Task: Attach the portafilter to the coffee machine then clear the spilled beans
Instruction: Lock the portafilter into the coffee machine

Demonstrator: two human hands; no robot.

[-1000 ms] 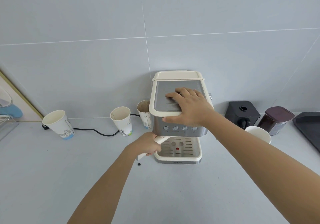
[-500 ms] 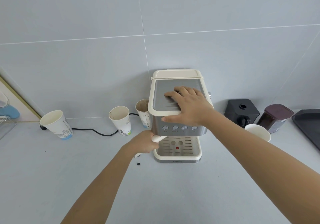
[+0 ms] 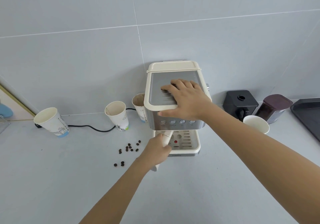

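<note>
A cream and steel coffee machine (image 3: 174,68) stands against the tiled wall. My right hand (image 3: 185,100) lies flat on its top, fingers spread, thumb over the front edge. My left hand (image 3: 157,150) is closed around the cream portafilter handle (image 3: 167,137), which runs up under the machine's front; the portafilter head is hidden beneath the housing. Several dark coffee beans (image 3: 129,148) lie scattered on the grey counter just left of my left hand, two more beans (image 3: 119,163) nearer to me.
Three paper cups (image 3: 50,119) (image 3: 117,114) (image 3: 139,106) stand left of the machine, with a black cable (image 3: 91,127) running behind them. On the right are a black grinder (image 3: 239,102), a white cup (image 3: 256,122), a dark bean jar (image 3: 273,107) and a dark tray (image 3: 308,114).
My left hand has swung the portafilter handle rightward toward the machine's front, uncovering the scattered beans on the counter. My right hand has stayed on the machine's top.
</note>
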